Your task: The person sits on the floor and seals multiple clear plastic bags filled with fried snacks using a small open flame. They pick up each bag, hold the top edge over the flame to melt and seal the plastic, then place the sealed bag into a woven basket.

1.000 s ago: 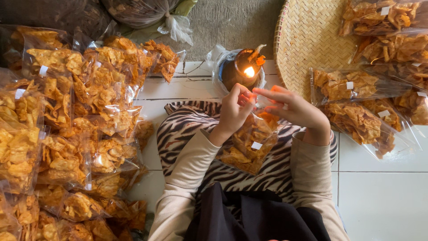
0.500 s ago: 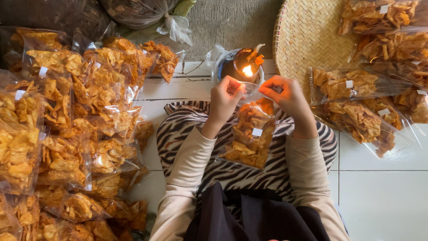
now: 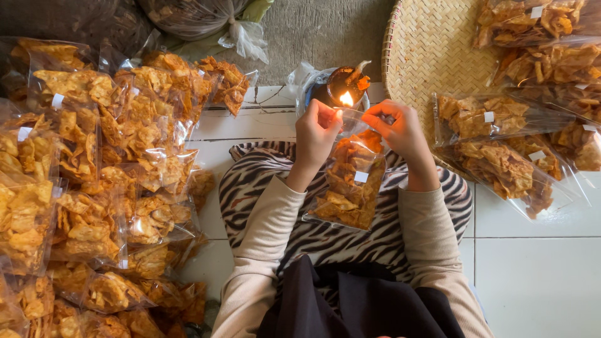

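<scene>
Both hands are now pinching the chip bag's (image 3: 350, 181) top closer to the candle flame (image 3: 346, 98): left hand (image 3: 317, 133) and right hand (image 3: 399, 128) gripping 2 corners, bag hanging over the lap

The bag (image 3: 349, 181) pinched between the left hand (image 3: 316, 134) and the right hand (image 3: 400, 128) is thin, clear, glossy plastic, creased and catching light; the chips inside look dry, rough and matt orange, with a small white paper label. The lamp (image 3: 343, 87) by the flame is dark and shiny, glass or metal, hard to tell which. The round tray (image 3: 426, 44) at the floor's far right is woven straw-coloured fibre, ribbed and matt. The floor tiles (image 3: 538, 275) are white, smooth, faintly glossy. The zebra-print cloth (image 3: 263, 181) is soft and matt, as are the beige knit sleeves (image 3: 263, 250).
</scene>
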